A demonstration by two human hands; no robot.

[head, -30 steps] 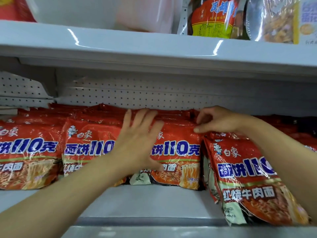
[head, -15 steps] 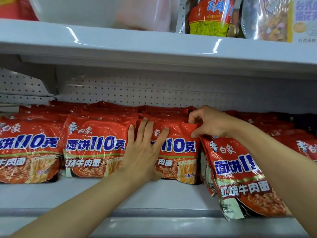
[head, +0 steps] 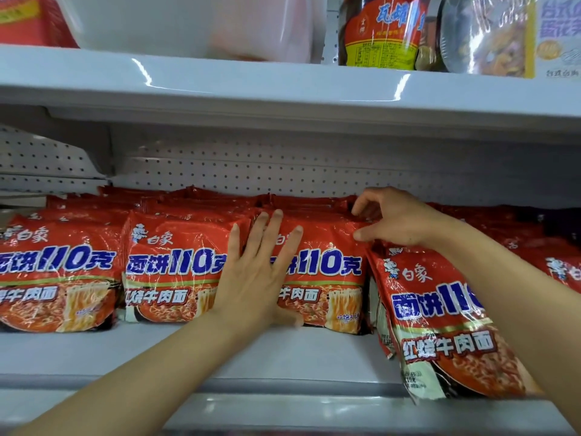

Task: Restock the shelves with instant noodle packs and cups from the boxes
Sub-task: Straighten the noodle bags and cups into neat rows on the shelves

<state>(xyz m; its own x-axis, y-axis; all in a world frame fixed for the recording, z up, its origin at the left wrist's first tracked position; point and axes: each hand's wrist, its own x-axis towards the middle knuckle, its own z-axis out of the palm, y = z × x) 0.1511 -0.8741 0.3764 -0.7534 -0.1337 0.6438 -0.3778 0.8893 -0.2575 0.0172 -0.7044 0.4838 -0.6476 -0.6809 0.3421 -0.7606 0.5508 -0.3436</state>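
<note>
Now left hand (head: 257, 278) flat on noodle pack (head: 320, 272), right hand (head: 396, 218) touching

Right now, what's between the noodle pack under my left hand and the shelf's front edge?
Only bare white shelf lies before the pack that the left hand presses, in the head view.

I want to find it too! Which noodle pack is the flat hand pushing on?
Look at the lower white shelf with its row of red noodle packs. The left hand lies flat on the third front pack from the left. Only that pack has the right hand at its top right corner.
</note>
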